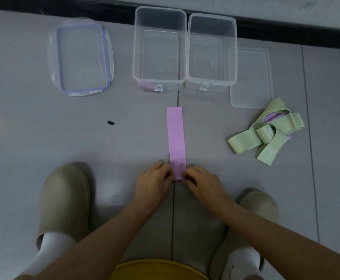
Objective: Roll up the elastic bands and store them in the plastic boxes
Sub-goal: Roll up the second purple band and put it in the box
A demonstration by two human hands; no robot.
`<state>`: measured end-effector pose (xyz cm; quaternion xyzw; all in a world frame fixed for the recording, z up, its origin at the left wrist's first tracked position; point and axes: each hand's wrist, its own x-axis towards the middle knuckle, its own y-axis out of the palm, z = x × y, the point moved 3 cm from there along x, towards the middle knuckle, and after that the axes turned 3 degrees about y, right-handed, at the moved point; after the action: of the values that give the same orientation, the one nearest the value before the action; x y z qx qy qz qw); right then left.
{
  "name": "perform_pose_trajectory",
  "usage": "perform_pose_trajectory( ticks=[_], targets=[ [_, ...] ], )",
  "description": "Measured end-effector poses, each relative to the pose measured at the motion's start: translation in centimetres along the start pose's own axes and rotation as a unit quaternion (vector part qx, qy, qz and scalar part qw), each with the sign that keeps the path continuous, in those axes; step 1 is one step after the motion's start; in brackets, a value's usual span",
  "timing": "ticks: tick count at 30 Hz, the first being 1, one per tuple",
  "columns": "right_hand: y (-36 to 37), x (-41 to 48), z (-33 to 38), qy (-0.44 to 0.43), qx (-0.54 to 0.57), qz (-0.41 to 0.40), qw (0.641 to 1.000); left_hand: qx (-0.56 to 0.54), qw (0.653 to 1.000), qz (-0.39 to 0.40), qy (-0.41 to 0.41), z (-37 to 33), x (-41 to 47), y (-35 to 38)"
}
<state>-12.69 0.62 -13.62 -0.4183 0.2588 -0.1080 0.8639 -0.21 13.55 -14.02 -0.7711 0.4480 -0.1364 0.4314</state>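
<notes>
The pink elastic band [176,134] lies flat and straight on the grey floor [64,128], pointing toward the boxes. The left hand [155,178] and the right hand [201,180] are close together at its near end, each pinching one side of the first small fold, so I judge that the rolling is only starting. In the left plastic box [182,47] something purple, perhaps a rolled band [144,85], sits at the front bottom corner; the right plastic box [232,49] seems to hold nothing. Much work is left: a pile of green and purple bands [266,134] waits unrolled beside the clear lid [251,77], and the blue-sealed lid [82,57] also lies off its box.
</notes>
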Motion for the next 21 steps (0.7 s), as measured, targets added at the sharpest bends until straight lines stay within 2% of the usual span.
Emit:
perform_pose_trajectory(
  ticks=[4, 7, 12, 18, 21],
  targets=[
    [0.0, 0.3, 0.1, 0.002, -0.021, -0.006, 1.0, 0.004, 1.0, 0.018, 0.02, -0.1, 0.5, -0.1],
    [0.1, 0.3, 0.3, 0.012, -0.002, -0.006, 1.0, 0.018, 0.999, 0.002, 0.029, -0.1, 0.2, -0.2],
    [-0.2, 0.5, 0.2, 0.049, 0.032, -0.02, 0.998, 0.026, 0.994, -0.012, 0.102, 0.3, -0.9, -0.2],
    [-0.1, 0.5, 0.4, 0.079, 0.067, -0.005, 0.995, 0.018, 0.998, -0.008, 0.059, 0.1, -0.2, -0.2],
    [-0.4, 0.7, 0.4, 0.067, 0.08, -0.001, 0.995, -0.011, 1.0, -0.003, 0.021, 0.1, 0.0, -0.1]
  ],
)
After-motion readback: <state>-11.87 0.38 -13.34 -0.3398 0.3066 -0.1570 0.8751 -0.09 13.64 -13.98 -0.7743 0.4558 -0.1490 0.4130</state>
